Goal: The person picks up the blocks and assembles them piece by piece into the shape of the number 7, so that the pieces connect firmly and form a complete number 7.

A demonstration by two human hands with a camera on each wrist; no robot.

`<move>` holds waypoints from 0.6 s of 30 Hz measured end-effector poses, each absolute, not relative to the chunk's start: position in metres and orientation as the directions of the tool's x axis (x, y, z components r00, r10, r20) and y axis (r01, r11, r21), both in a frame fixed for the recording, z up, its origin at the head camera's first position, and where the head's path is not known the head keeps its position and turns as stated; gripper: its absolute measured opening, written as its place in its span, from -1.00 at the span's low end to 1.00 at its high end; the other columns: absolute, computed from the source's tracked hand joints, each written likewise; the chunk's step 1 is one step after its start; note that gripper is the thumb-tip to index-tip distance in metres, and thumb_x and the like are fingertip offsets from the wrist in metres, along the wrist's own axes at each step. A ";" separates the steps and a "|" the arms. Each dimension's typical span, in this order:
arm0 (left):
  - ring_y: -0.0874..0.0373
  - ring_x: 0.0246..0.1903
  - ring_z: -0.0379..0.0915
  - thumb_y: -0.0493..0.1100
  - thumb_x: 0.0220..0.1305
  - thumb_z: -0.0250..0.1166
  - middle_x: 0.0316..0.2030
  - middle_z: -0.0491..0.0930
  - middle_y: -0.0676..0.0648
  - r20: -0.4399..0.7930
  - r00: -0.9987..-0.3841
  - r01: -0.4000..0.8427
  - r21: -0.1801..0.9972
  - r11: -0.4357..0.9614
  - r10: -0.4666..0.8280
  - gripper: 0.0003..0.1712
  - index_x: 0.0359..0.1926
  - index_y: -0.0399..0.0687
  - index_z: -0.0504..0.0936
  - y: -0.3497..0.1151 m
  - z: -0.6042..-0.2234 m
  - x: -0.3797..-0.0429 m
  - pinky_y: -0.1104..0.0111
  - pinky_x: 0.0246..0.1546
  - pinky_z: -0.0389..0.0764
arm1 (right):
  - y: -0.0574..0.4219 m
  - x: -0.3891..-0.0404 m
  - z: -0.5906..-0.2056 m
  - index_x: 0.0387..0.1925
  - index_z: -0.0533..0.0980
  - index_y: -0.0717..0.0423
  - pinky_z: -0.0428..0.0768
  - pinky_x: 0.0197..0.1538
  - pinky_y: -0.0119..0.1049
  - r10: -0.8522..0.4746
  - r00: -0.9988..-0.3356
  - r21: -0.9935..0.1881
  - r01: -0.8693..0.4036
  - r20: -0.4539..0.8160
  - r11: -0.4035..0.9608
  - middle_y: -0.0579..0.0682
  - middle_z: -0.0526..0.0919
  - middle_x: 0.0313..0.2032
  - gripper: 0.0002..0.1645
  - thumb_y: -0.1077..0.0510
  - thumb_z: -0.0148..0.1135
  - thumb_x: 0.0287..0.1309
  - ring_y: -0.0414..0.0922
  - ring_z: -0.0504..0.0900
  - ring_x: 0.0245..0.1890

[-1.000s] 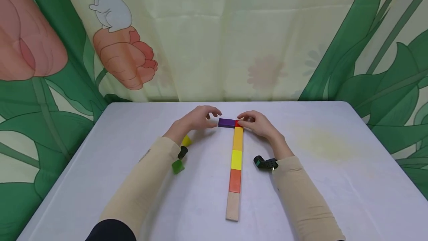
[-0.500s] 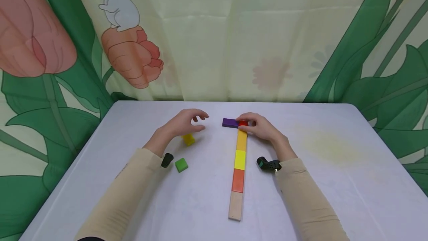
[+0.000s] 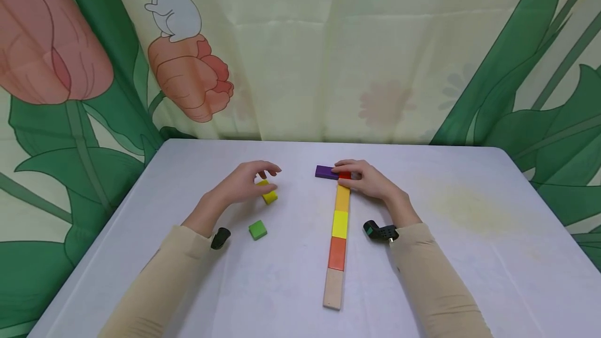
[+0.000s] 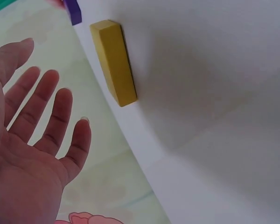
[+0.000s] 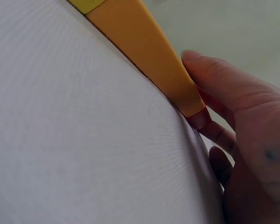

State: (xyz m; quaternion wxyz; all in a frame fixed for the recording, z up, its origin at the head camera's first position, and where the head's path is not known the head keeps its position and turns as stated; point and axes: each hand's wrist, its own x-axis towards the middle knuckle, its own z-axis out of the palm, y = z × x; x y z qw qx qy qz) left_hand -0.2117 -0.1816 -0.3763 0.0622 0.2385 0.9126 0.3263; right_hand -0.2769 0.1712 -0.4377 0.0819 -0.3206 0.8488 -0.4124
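A straight row of flat blocks lies on the white table, running toward the front. From the far end come a red block (image 3: 345, 175), an amber block (image 3: 343, 201), a bright yellow block (image 3: 340, 224), an orange-red block (image 3: 336, 253) and a plain wood block (image 3: 333, 288). A purple block (image 3: 325, 172) sticks out leftward beside the red one. My right hand (image 3: 372, 179) pinches the red block, thumb on the near side, fingers on the far side. My left hand (image 3: 237, 184), fingers loosely spread and holding nothing, hovers by a loose yellow block (image 4: 114, 65).
A green block (image 3: 257, 230) lies left of the row, nearer me than the loose yellow one. A curtain (image 3: 300, 67) printed with plants and a rabbit hangs behind the table's far edge. Black cameras (image 3: 379, 231) are worn at both wrists.
My left hand has moved left, away from the purple block, to the loose yellow block. My right hand has closed its thumb and fingers around the red block. The view has shifted slightly.
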 end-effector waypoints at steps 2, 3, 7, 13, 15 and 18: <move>-0.05 0.00 0.49 -0.17 0.29 0.40 0.04 0.63 -0.14 0.036 -0.886 0.378 0.632 0.677 0.462 -0.53 0.20 -0.16 0.60 -0.183 -0.377 -0.207 0.06 -0.02 0.53 | 0.172 -0.277 -0.438 0.18 0.62 0.12 0.18 0.40 0.17 -0.617 -0.777 -0.754 -0.478 0.125 0.450 0.14 0.49 0.29 -0.59 0.23 0.30 0.32 0.15 0.32 0.37; -0.03 -0.01 0.49 -0.17 0.29 0.40 0.04 0.63 -0.13 0.032 -0.890 0.370 0.635 0.679 0.455 -0.53 0.20 -0.16 0.61 -0.185 -0.377 -0.205 0.07 -0.02 0.53 | 0.172 -0.277 -0.438 0.18 0.62 0.12 0.18 0.39 0.17 -0.619 -0.776 -0.754 -0.478 0.123 0.449 0.14 0.49 0.29 -0.59 0.23 0.30 0.32 0.15 0.32 0.36; 0.01 -0.03 0.49 -0.19 0.29 0.41 -0.01 0.65 -0.07 0.031 -0.898 0.356 0.638 0.682 0.439 -0.55 0.18 -0.15 0.62 -0.189 -0.381 -0.199 0.08 -0.04 0.55 | 0.172 -0.275 -0.437 0.18 0.62 0.13 0.21 0.38 0.16 -0.624 -0.773 -0.753 -0.478 0.116 0.452 0.15 0.49 0.29 -0.60 0.24 0.29 0.33 0.15 0.33 0.35; 0.01 -0.05 0.51 -0.19 0.28 0.41 -0.07 0.66 -0.01 0.053 -0.901 0.362 0.636 0.682 0.430 -0.57 0.16 -0.15 0.63 -0.194 -0.389 -0.193 0.11 -0.06 0.56 | 0.173 -0.274 -0.437 0.19 0.62 0.11 0.21 0.38 0.17 -0.607 -0.789 -0.755 -0.453 0.092 0.474 0.15 0.50 0.28 -0.59 0.23 0.30 0.32 0.16 0.34 0.34; 0.01 -0.05 0.51 -0.19 0.28 0.41 -0.07 0.66 -0.01 0.055 -0.903 0.363 0.631 0.685 0.427 -0.56 0.16 -0.15 0.63 -0.196 -0.391 -0.191 0.12 -0.06 0.56 | 0.173 -0.275 -0.437 0.19 0.62 0.10 0.19 0.39 0.18 -0.601 -0.795 -0.756 -0.443 0.084 0.481 0.15 0.49 0.29 -0.59 0.22 0.30 0.33 0.16 0.33 0.35; 0.03 -0.06 0.49 -0.18 0.28 0.41 -0.05 0.65 -0.01 0.043 -0.907 0.350 0.628 0.695 0.418 -0.57 0.16 -0.12 0.63 -0.199 -0.393 -0.189 0.15 -0.06 0.54 | 0.172 -0.275 -0.436 0.20 0.62 0.10 0.18 0.39 0.18 -0.598 -0.798 -0.763 -0.432 0.075 0.481 0.15 0.49 0.29 -0.58 0.21 0.30 0.33 0.17 0.33 0.35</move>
